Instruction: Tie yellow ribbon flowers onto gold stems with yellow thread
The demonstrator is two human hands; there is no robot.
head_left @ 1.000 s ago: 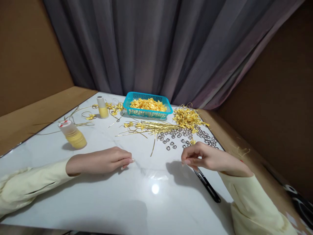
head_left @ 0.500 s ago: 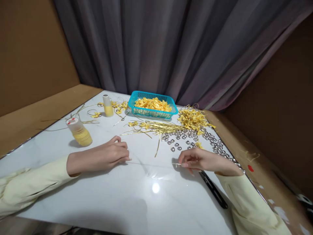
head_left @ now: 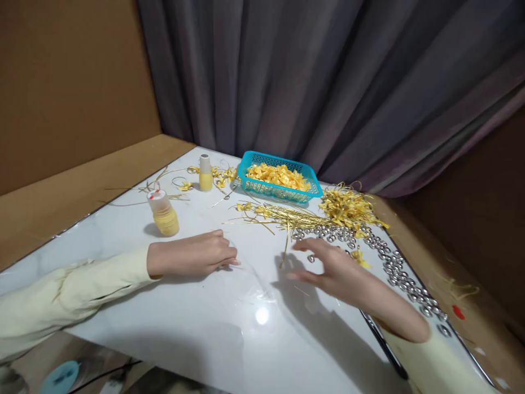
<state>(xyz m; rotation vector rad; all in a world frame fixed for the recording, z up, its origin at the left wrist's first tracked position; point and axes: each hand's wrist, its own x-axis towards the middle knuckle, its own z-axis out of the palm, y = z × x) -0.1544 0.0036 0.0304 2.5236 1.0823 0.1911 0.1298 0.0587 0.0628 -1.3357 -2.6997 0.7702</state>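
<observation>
Low over the white table on the left, my left hand [head_left: 200, 254] is closed in a pinch. A very thin thread, hard to make out, seems to be at its fingertips. My right hand [head_left: 328, 268] is raised above the table, thumb and fingers spread, holding nothing. Close to its fingertips lie a bundle of gold wires [head_left: 301, 216] and scattered silver heart-shaped beads [head_left: 336, 234]. A short thin pale piece [head_left: 302, 291] is below the right thumb. Under the right forearm a slim black tool [head_left: 385, 347] is partly hidden.
A blue basket [head_left: 279, 191] of yellow ribbon flowers stands at the back. Gold-wired yellow flowers [head_left: 346, 208] are heaped to its right. Two bottles with yellow contents, one nearer [head_left: 164, 216] and one farther [head_left: 205, 175], stand on the left. A grey curtain [head_left: 287, 71] hangs behind.
My right hand has let go of the thin strand it pinched, opened and lifted slightly forward. The left hand keeps its pinch. The whole view has turned slightly left.
</observation>
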